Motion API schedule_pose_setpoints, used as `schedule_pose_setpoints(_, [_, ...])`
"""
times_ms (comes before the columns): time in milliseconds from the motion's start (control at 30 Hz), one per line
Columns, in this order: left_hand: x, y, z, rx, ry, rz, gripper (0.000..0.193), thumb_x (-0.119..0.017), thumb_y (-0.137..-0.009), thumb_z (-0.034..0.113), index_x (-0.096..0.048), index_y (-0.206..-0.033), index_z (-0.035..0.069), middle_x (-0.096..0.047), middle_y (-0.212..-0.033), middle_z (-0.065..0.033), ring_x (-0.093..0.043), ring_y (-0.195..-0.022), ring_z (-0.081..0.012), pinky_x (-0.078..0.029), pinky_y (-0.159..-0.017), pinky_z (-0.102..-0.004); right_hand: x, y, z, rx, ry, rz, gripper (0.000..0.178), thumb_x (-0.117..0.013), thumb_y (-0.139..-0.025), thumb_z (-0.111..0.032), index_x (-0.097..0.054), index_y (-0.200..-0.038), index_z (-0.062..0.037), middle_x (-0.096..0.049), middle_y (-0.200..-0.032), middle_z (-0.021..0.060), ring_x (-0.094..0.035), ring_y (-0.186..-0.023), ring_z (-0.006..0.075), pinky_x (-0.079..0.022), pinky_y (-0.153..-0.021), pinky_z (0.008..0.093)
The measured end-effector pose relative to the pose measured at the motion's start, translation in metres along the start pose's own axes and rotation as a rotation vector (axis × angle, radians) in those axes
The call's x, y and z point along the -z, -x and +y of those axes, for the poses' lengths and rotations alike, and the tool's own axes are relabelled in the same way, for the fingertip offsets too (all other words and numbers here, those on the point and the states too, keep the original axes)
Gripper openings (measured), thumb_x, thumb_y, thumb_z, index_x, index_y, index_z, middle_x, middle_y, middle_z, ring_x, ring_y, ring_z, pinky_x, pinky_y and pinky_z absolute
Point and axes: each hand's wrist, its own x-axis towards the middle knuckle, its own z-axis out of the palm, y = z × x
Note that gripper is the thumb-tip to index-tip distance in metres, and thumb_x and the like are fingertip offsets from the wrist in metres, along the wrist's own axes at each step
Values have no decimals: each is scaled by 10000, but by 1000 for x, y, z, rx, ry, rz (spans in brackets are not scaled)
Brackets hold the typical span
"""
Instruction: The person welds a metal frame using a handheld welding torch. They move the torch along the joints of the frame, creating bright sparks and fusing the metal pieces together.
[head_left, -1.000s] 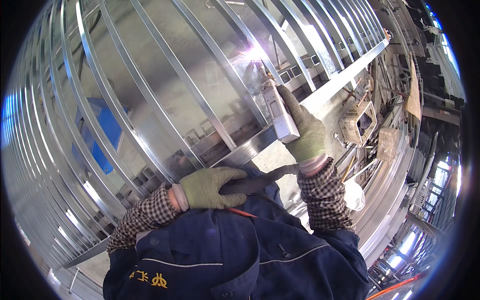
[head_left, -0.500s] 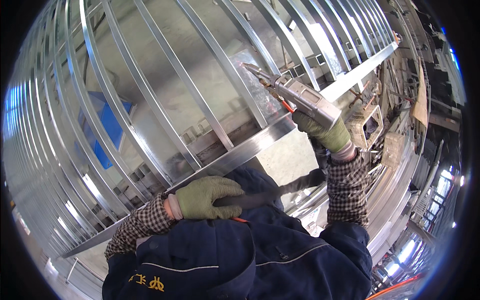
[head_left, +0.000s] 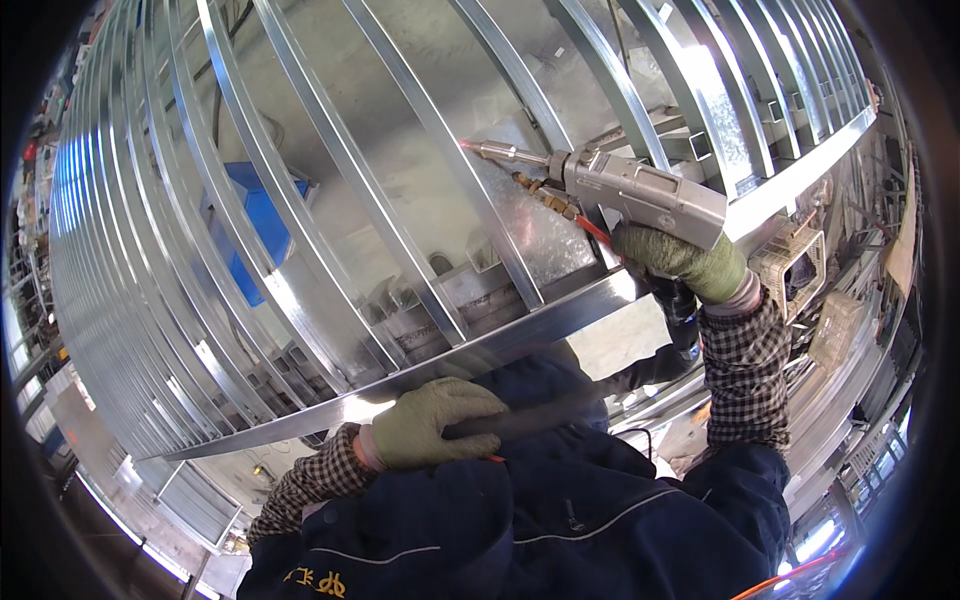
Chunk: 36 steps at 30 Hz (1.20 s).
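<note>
Where the right hand closes: I see its gloved grip clamped under the silver handheld welding gun, whose body hides the handle.
Gun's place: above the near edge rail of the metal bar frame, nozzle aimed left, a red glow at its tip just beside one bar; contact I can't tell.
Left hand: on the near side of that rail, thumb and fingers together round a black hose.
Hose hazard: any drag could pull the nozzle off line.
Bar hazard: a loose wrist could knock the slender tip; dipping could snag the orange line.
</note>
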Motion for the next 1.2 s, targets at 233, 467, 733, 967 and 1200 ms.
schedule_pose_setpoints(233, [0, -16, 13, 133, 61, -36, 499, -810, -960, 411, -749, -1335, 87, -714, -1291, -126, -688, -1203, -294, -535, -1066, -398, 4, -11, 2, 72, 21, -40, 586, -915, -901, -221, -668, -1405, -53, -751, -935, 8, -702, -780, 92, -575, -674, 257])
schedule_pose_setpoints(467, [6, -26, 21, 167, 20, -61, 520, -843, -926, 399, -742, -1340, 101, -709, -1208, -116, -702, -1120, -292, -564, -980, -388, 13, -16, -1, 16, 32, -94, 539, -906, -927, -241, -687, -1373, -32, -742, -988, 3, -670, -820, 81, -556, -709, 247])
schedule_pose_setpoints(733, [11, -30, 26, 183, -26, -146, 645, -826, -935, 432, -653, -1443, 74, -691, -1243, -150, -694, -1123, -329, -552, -995, -415, 23, -24, 10, 16, 31, -110, 545, -896, -929, -194, -678, -1402, -33, -745, -963, 4, -676, -768, 72, -544, -651, 237])
schedule_pose_setpoints(967, [10, -35, 30, 225, -40, -167, 659, -833, -917, 465, -672, -1418, 68, -707, -1223, -152, -699, -1133, -326, -553, -1002, -416, 29, -23, 21, 5, 15, -114, 580, -901, -926, -229, -657, -1418, -42, -753, -994, 23, -699, -802, 93, -575, -670, 245])
schedule_pose_setpoints(1200, [7, -34, 31, 236, -11, -146, 647, -840, -911, 466, -688, -1395, 64, -715, -1205, -154, -709, -1114, -321, -555, -993, -412, 26, -22, 21, 44, -30, -115, 637, -908, -919, -233, -629, -1460, -44, -748, -1021, 31, -705, -826, 104, -580, -686, 247])
